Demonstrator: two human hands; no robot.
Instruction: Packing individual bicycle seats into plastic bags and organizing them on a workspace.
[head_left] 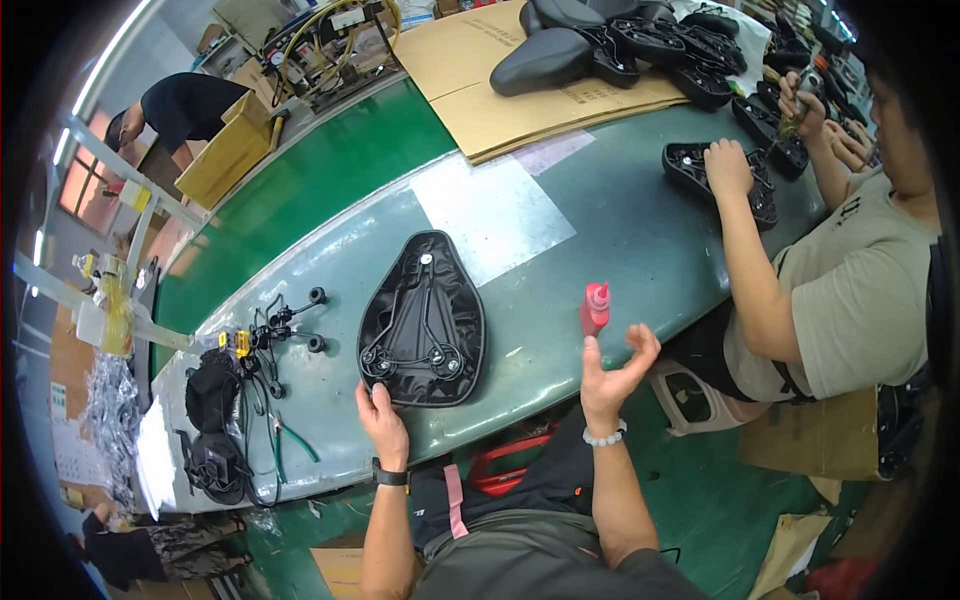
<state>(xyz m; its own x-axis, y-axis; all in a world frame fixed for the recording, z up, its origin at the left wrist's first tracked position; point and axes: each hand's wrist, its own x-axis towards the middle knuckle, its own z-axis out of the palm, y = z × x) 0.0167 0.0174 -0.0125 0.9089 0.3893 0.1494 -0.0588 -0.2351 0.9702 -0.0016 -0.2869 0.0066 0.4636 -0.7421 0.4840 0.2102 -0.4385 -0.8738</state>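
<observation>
Underside up, a black saddle (pixel 421 315) lay on the grey-green bench (pixel 540 385) directly before a worker, wire rails & metal fittings exposed, narrower end pointing to the far side. The L hand (pixel 384 424), w/ a black wristband (pixel 390 477), was at the saddle's near L edge, fingers slightly bent by the rim; whether they gripped it, can't tell. The R hand (pixel 608 388), w/ a pale beaded bracelet (pixel 604 437), had its fingers spread & thumb apart, just beside a red squeeze bottle (pixel 595 312); whether the thumb touched it, can't tell.

L of the saddle, same bench: a black rod assembly w/ round knobs (pixel 283 325), black pouches (pixel 214 388) & green-handled pliers (pixel 297 443). Beyond the saddle, a whitish sheet (pixel 490 225); farther back, flat cardboard (pixel 455 110) bore a pile of saddles (pixel 545 62).

At R, a co-worker (pixel 860 310) in a pale tee put one hand (pixel 729 166) on another upturned saddle (pixel 687 165) & held a tool (pixel 813 83) in the other. Nr them, a beige stool (pixel 690 408). Upper L, a person in black (pixel 190 105) bent behind a yellowish box (pixel 213 160), hammer (pixel 278 128) alongside.
</observation>
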